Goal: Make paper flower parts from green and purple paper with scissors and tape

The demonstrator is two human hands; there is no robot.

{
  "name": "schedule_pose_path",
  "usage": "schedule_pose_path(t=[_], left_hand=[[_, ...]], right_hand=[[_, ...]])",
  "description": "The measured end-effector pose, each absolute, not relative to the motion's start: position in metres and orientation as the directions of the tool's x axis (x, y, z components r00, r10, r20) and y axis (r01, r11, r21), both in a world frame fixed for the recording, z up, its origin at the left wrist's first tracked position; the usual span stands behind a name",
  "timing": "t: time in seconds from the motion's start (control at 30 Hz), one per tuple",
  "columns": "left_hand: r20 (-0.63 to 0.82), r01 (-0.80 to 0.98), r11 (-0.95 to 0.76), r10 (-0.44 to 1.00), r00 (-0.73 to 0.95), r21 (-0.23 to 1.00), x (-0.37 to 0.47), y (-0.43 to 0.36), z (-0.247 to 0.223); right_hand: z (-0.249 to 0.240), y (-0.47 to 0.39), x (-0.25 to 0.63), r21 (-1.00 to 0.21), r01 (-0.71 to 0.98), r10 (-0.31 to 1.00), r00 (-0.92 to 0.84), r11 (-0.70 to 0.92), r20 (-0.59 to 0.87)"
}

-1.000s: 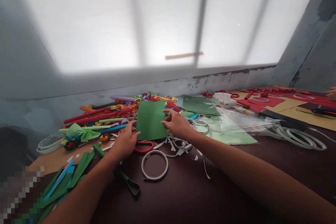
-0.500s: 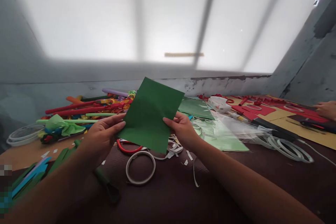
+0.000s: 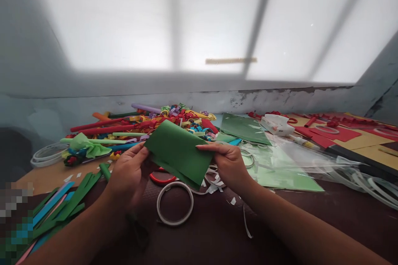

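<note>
A dark green sheet of paper (image 3: 178,149), bent over on itself with a rounded top edge, is held in the air above the table. My left hand (image 3: 129,172) pinches its left edge between thumb and fingers. At the right edge, my right hand (image 3: 230,163) grips it, thumb and index finger lying along the front. Just below the paper lies a white tape roll (image 3: 174,223). Red-handled scissors, by the look of the red loop (image 3: 162,177), are partly hidden behind the sheet.
Colourful rolled and curled paper pieces (image 3: 105,130) are heaped at the back left. Green and blue strips (image 3: 71,198) lie at the left front. Light green sheets (image 3: 286,174) in clear plastic, a white box (image 3: 275,125) and red paper (image 3: 329,136) are on the right.
The green sheet, nearly flat before, is now folded over towards me and looks shorter. Both hands still hold it. The view has turned slightly left.
</note>
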State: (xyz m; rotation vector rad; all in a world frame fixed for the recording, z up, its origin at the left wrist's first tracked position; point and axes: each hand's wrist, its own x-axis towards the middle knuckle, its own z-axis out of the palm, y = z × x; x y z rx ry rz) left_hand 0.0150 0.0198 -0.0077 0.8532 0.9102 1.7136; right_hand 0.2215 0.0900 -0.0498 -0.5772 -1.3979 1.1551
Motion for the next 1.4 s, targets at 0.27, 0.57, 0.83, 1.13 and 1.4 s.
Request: schedule_pose_path(t=[0.27, 0.57, 0.83, 1.13, 1.4], left_hand=[[0.155, -0.400, -0.284, 0.933, -0.325, 0.871, 0.032, 0.011, -0.010], [0.136, -0.281, -0.115, 0.989, 0.055, 0.953, 0.039, -0.003, -0.008], [0.193, -0.289, -0.157, 0.976, 0.101, 0.944, 0.050, -0.012, -0.011], [0.194, -0.327, -0.147, 0.974, 0.116, 0.934, 0.051, -0.009, -0.013], [0.149, -0.301, -0.125, 0.987, 0.061, 0.945, 0.051, -0.010, -0.011]], right_hand=[[-0.042, 0.076, 0.223, -0.856, -0.119, 0.756, -0.419, 0.504, 0.503], [-0.011, 0.053, 0.228, -0.958, -0.273, 0.853, -0.475, 0.092, 0.217], [-0.007, 0.047, 0.225, -0.957, -0.286, 0.897, -0.411, 0.040, 0.161], [-0.005, 0.045, 0.224, -0.964, -0.264, 0.913, -0.384, 0.033, 0.136], [-0.004, 0.046, 0.224, -0.964, -0.265, 0.912, -0.392, 0.014, 0.121]])
